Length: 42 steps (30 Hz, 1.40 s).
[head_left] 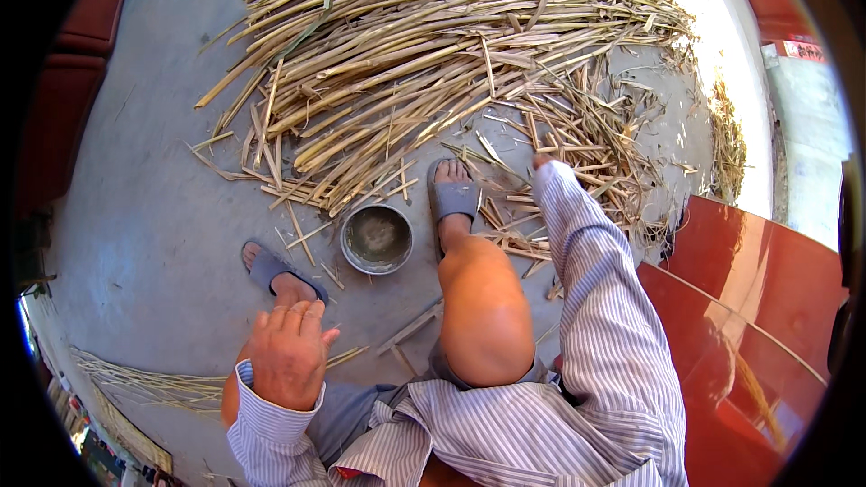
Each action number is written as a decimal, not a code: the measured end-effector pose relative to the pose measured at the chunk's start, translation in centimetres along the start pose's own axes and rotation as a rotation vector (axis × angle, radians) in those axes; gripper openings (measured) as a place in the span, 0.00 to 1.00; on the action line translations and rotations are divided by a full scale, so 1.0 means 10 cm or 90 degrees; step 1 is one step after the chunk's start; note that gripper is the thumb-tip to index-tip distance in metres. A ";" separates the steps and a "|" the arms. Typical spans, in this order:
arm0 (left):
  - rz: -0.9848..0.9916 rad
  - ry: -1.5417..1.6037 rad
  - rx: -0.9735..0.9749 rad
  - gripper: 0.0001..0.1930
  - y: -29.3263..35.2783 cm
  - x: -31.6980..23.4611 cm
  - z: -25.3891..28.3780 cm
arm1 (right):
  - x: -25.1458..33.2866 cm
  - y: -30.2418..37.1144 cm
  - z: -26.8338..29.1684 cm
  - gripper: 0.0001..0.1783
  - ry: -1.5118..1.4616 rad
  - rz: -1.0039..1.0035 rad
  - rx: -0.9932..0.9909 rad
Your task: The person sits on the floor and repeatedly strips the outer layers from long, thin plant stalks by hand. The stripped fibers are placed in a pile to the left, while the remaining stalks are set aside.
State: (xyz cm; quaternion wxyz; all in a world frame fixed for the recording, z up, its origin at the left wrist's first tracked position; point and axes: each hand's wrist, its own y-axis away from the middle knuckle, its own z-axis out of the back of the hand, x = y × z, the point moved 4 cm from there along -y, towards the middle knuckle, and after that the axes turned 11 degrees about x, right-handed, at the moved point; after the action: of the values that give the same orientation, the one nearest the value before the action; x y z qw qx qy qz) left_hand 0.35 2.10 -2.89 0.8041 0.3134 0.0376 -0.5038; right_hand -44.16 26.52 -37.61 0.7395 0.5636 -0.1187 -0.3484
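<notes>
My left hand (290, 347) rests over my bent left knee, its fingers loosely bent and the thumb apart. I see nothing held in it. My right arm, in a striped sleeve, reaches forward to the heap of short broken stalk pieces (591, 167). Only a small part of my right hand (541, 160) shows past the cuff; its fingers are hidden. Beyond it lies a large pile of long dry stalks (388, 81), spread across the floor. Between my feet stands a round metal bowl (378, 239) with murky liquid inside.
Red glossy panels (731, 307) stand at the right. Dark red furniture (68, 117) is at the far left. Thin stalks (153, 379) lie on the grey floor (162, 243) behind my left leg. Loose straw (726, 140) gathers by the bright strip at the right.
</notes>
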 end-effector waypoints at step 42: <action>-0.012 -0.238 -0.555 0.10 0.32 0.00 1.23 | 2.76 4.06 1.47 0.08 -1.236 0.809 0.167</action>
State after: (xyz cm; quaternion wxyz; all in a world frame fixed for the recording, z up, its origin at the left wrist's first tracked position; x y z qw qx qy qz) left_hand -0.13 -3.68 8.45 0.8489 -0.1500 0.1031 -0.4962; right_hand -16.93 2.49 -1.48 0.3157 -0.0281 -0.9302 -0.1850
